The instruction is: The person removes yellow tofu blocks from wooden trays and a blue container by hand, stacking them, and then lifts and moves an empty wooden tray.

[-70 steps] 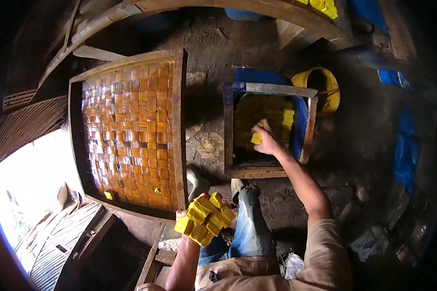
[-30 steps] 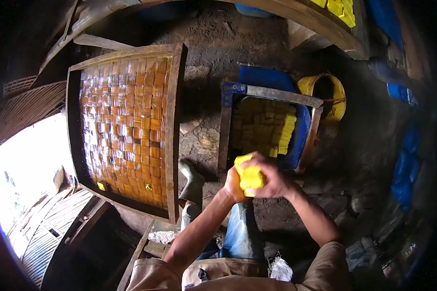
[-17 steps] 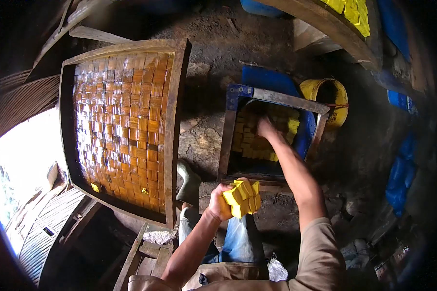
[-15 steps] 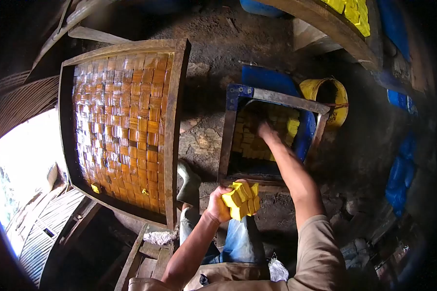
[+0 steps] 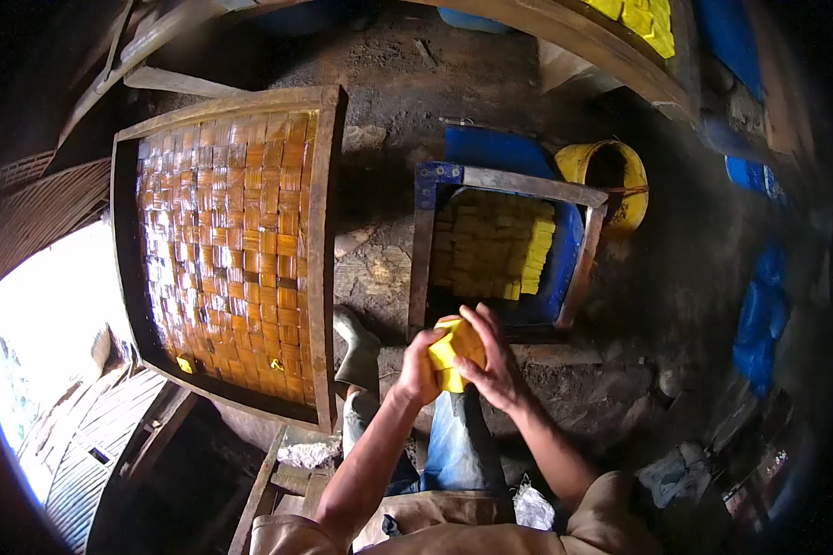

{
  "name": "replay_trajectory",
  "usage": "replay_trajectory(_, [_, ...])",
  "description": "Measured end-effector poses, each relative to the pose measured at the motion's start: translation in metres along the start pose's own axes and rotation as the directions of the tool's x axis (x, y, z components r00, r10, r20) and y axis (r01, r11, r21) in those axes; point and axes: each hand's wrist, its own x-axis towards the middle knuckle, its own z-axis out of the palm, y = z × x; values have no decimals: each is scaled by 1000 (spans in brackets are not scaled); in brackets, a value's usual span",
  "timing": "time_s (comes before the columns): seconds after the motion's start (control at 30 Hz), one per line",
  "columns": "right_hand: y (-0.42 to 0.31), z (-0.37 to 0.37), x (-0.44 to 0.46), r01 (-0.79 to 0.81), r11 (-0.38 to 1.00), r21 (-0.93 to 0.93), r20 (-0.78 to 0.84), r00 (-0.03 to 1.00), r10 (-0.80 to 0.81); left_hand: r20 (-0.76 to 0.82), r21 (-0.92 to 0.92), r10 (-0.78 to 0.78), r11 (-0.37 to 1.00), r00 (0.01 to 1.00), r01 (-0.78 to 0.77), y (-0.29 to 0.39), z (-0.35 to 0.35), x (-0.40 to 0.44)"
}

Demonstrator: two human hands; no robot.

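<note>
A stack of yellow tofu blocks is held between both hands, just above my knees. My left hand grips it from the left side. Against its right side my right hand presses, fingers over the far edge and thumb near the front. Parts of the stack are hidden behind the fingers. Beyond the hands, a blue-lined tub with a wooden frame contains many more yellow tofu blocks packed in rows.
To my left stands a wood-framed woven bamboo tray, wet and shiny, with two small yellow bits on it. A yellow bucket sits beyond the tub. More yellow blocks rest on a raised wooden surface at the far right. A boot shows at my left leg.
My right hand has come back from inside the tub to the stack in my left hand, and now holds it too. The camera view has shifted slightly.
</note>
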Motion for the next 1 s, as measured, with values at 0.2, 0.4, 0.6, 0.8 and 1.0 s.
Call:
replay_trajectory(0.2, [7, 21, -19, -65, 955, 288, -233, 963, 136, -49, 18, 70, 997, 996, -69, -31, 32, 15])
replay_trajectory(0.4, [63, -24, 1, -287, 369, 884, 125, 906, 404, -247, 194, 185, 971, 951, -139, -41, 60, 56])
replay_trajectory(0.6, [106, -56, 86, -294, 760, 580, -29, 925, 380, -266, 241, 169, 965, 949, -104, -12, 25, 2])
replay_trajectory(0.8, [166, -22, 145, -284, 954, 92, -339, 892, 298, -132, 279, 257, 937, 957, -213, 6, -14, -42])
replay_trajectory(1.0, [190, 15, 144, -455, 823, -339, -536, 813, 228, -148, 275, 293, 930, 945, -245, 24, -22, -60])
